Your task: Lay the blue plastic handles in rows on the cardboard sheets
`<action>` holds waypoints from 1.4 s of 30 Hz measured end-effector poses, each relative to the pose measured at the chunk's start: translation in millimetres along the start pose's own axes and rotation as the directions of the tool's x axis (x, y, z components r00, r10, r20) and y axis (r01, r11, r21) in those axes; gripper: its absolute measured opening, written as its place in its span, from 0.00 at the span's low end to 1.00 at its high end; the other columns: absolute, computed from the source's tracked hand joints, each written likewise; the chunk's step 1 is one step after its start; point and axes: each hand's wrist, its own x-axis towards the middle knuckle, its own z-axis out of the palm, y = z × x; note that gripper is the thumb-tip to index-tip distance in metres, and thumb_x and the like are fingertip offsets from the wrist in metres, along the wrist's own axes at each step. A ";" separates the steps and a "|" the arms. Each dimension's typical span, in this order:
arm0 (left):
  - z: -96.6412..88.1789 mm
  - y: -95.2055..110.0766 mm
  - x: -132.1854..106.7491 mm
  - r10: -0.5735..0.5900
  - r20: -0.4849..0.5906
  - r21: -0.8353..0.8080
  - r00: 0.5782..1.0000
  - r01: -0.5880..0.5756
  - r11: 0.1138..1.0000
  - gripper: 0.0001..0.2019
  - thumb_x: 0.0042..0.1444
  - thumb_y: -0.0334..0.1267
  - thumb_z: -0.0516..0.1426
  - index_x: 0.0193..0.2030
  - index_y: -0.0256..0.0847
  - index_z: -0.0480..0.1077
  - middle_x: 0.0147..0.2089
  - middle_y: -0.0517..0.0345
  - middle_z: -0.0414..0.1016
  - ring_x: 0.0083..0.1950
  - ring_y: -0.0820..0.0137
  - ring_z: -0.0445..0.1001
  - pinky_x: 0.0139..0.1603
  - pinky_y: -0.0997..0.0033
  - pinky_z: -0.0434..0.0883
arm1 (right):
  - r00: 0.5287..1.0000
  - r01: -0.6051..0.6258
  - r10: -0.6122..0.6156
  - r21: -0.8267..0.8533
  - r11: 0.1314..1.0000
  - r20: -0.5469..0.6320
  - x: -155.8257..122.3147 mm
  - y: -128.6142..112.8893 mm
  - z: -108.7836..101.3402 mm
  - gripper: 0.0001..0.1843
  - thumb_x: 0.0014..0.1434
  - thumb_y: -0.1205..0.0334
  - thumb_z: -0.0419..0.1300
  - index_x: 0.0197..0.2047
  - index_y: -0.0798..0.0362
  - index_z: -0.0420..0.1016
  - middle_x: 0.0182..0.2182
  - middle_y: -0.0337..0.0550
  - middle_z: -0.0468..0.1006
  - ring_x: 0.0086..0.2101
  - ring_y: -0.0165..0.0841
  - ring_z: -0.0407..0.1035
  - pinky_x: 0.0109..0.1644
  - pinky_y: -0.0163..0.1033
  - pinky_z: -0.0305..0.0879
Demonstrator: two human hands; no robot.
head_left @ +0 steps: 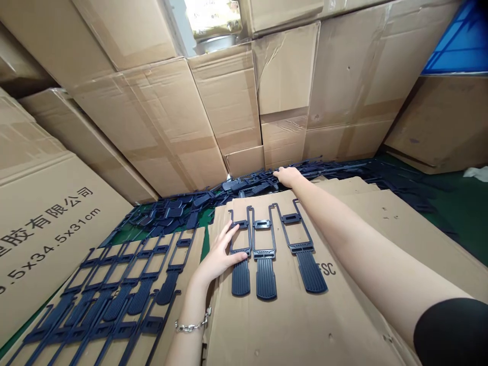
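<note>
The left hand (219,256) lies flat and spread on the cardboard (290,315), holding nothing. Its fingertips rest on the leftmost of three dark plastic parts (265,249) laid side by side just to its right. Each part is long and narrow, with an open frame at the far end and a ribbed paddle at the near end, so its long axis runs away from the person, roughly in line with the left fingers.

The right hand (288,175) is stretched far forward, well beyond the three parts, at the edge of a loose pile (247,185) of the same parts lying at the foot of the stacked boxes (229,101). Its fingers curl down onto the pile; whether they grip a piece I cannot tell. The pile lies directly under and to the left of this hand, so the right arm is much the nearer to it.

To the left of the left hand, rows of parts (122,284) overlap on another cardboard sheet.
</note>
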 end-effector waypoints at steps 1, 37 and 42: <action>-0.1 0.1 0.0 0.001 -0.001 0.002 1.000 -0.001 1.000 0.39 0.49 0.59 0.54 0.64 0.45 0.50 0.68 0.55 0.34 0.67 0.60 0.36 0.65 0.56 0.42 | 1.000 0.007 -0.007 0.006 1.000 -0.028 -1.5 3.9 -0.5 0.16 0.64 0.68 0.46 0.54 0.56 0.63 0.46 0.52 0.64 0.44 0.40 0.64 0.46 0.49 0.62; -30.5 114.4 -14.0 -0.112 0.113 -0.989 0.987 0.123 0.082 0.27 0.56 0.58 0.46 0.46 0.34 0.65 0.35 0.52 0.72 0.40 0.62 0.74 0.35 0.66 0.74 | 0.270 0.603 -0.772 -0.525 0.601 -0.575 -197.6 -107.1 -103.9 0.11 0.66 0.59 0.43 0.48 0.49 0.62 0.44 0.46 0.63 0.32 0.33 0.55 0.34 0.39 0.56; -12.5 112.0 -18.7 -0.201 0.081 -0.958 0.976 0.131 0.254 0.12 0.54 0.38 0.56 0.42 0.33 0.66 0.29 0.55 0.72 0.30 0.66 0.74 0.30 0.70 0.74 | 0.334 0.639 -0.762 -0.461 0.616 -0.554 -211.6 -91.6 -89.6 0.13 0.65 0.67 0.43 0.46 0.50 0.66 0.44 0.43 0.65 0.41 0.35 0.57 0.56 0.55 0.47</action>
